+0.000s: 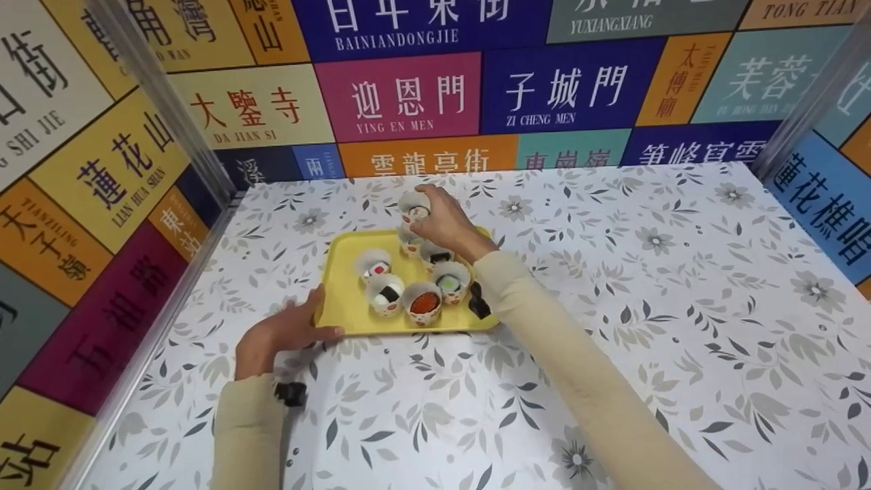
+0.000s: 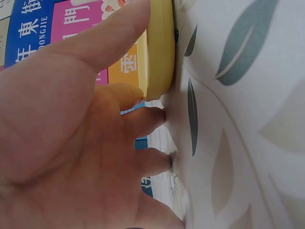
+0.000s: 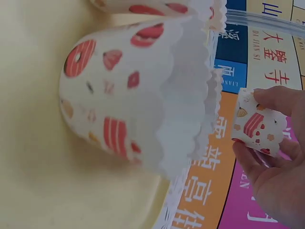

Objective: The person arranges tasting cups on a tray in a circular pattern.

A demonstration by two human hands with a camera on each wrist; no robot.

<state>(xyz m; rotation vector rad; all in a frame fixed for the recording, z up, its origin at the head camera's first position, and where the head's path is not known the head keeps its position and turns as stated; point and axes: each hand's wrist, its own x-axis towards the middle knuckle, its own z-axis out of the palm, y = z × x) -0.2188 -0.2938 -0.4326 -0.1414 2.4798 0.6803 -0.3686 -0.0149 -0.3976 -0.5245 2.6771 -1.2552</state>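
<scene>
A yellow tray (image 1: 346, 299) lies on the table. My left hand (image 1: 289, 328) grips its front left corner, thumb along the front rim and fingers by the left side; the left wrist view shows the thumb on the tray's edge (image 2: 161, 52). Over the tray's back edge, my right hand (image 1: 448, 221) holds a paper baking cup (image 3: 257, 125), printed with cakes and scalloped at the rim. Other such cups stand on the tray, holding toy sushi pieces: an orange-topped one (image 1: 424, 304), a green-centred one (image 1: 449, 284), a black-banded one (image 1: 388, 295) and a red-centred one (image 1: 379, 269).
A floral-patterned cloth (image 1: 653, 286) covers the table. Panels with colourful street-name signs (image 1: 401, 95) stand along the back and both sides. In the right wrist view, a paper cup (image 3: 119, 90) on the tray fills the foreground.
</scene>
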